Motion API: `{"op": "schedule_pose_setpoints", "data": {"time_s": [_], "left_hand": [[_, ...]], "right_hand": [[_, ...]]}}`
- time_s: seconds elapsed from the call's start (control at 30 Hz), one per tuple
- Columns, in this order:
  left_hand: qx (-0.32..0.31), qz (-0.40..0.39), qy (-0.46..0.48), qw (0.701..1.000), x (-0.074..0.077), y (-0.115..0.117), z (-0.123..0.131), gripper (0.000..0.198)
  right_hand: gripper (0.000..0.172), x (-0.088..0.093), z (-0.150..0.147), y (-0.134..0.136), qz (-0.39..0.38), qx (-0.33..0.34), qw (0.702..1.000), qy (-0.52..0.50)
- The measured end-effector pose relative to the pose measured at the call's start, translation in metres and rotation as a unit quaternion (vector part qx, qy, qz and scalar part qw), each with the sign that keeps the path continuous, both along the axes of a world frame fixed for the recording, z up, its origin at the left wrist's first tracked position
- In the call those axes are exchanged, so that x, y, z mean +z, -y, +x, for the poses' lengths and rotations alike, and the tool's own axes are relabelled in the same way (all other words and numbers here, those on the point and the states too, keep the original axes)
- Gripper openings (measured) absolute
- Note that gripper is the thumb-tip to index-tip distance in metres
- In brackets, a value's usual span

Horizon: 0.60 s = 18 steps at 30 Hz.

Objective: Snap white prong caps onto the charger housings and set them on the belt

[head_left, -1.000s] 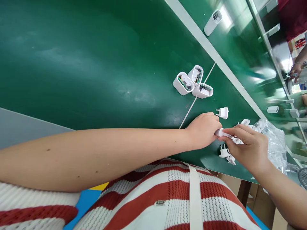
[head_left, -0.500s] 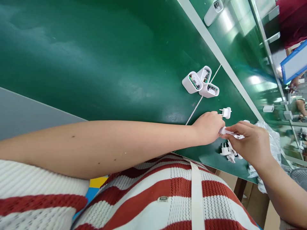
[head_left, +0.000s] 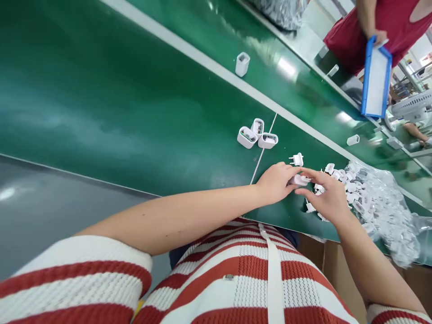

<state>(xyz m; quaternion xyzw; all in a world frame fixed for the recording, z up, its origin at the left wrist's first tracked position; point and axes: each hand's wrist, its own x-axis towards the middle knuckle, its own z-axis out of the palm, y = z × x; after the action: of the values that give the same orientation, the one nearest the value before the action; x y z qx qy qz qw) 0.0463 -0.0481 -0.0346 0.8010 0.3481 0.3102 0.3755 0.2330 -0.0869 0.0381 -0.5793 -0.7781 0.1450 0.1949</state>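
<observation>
My left hand [head_left: 276,182] and my right hand [head_left: 326,198] meet over the green belt [head_left: 135,103], both pinched on one small white charger part [head_left: 299,180] between them. A loose white plug piece [head_left: 297,159] lies just beyond my fingers. Three white open charger housings [head_left: 257,134] sit grouped a little farther up the belt. Several more white plug pieces [head_left: 344,180] lie beside and under my right hand.
A crumpled clear plastic bag [head_left: 384,207] lies at the right. One white housing [head_left: 242,64] stands on the far lane beyond a white divider strip [head_left: 202,58]. A person in red holds a blue tray [head_left: 375,81] at top right. Cardboard boxes [head_left: 324,256] sit below the belt edge.
The view has swung up and left, revealing the person with the blue tray and more of the bag. My hands stay together on the white part.
</observation>
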Motion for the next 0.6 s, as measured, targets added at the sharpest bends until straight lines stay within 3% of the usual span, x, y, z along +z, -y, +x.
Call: {"op": "schedule_pose_setpoints", "data": {"time_s": [0.07,0.13,0.23,0.3,0.4,0.5,0.6], "left_hand": [[0.003,-0.002,-0.009,1.0,0.005,0.004,-0.005,0.042],[0.008,-0.001,-0.024,1.0,0.017,0.005,-0.015,0.039],[0.032,0.006,-0.004,0.999,0.047,-0.016,-0.032,0.034],[0.09,0.017,0.023,0.995,0.068,-0.053,-0.044,0.033],[0.217,0.049,-0.022,0.975,0.087,-0.133,-0.061,0.039],[0.294,0.014,-0.13,0.947,0.088,-0.208,-0.068,0.043],[0.32,-0.031,-0.187,0.928,0.08,-0.244,-0.067,0.045]], "right_hand": [[0.062,-0.005,0.014,0.003,-0.048,-0.042,0.987,-0.148],[0.061,-0.011,0.031,0.005,-0.018,-0.128,0.964,-0.232],[0.051,-0.02,0.053,0.008,0.022,-0.226,0.955,-0.19],[0.044,-0.024,0.063,0.011,0.0,-0.233,0.962,-0.14],[0.039,-0.027,0.072,0.014,-0.022,-0.228,0.968,-0.102],[0.04,-0.027,0.079,0.019,-0.022,-0.238,0.968,-0.076],[0.039,-0.027,0.091,0.032,0.002,-0.266,0.963,-0.047]]}}
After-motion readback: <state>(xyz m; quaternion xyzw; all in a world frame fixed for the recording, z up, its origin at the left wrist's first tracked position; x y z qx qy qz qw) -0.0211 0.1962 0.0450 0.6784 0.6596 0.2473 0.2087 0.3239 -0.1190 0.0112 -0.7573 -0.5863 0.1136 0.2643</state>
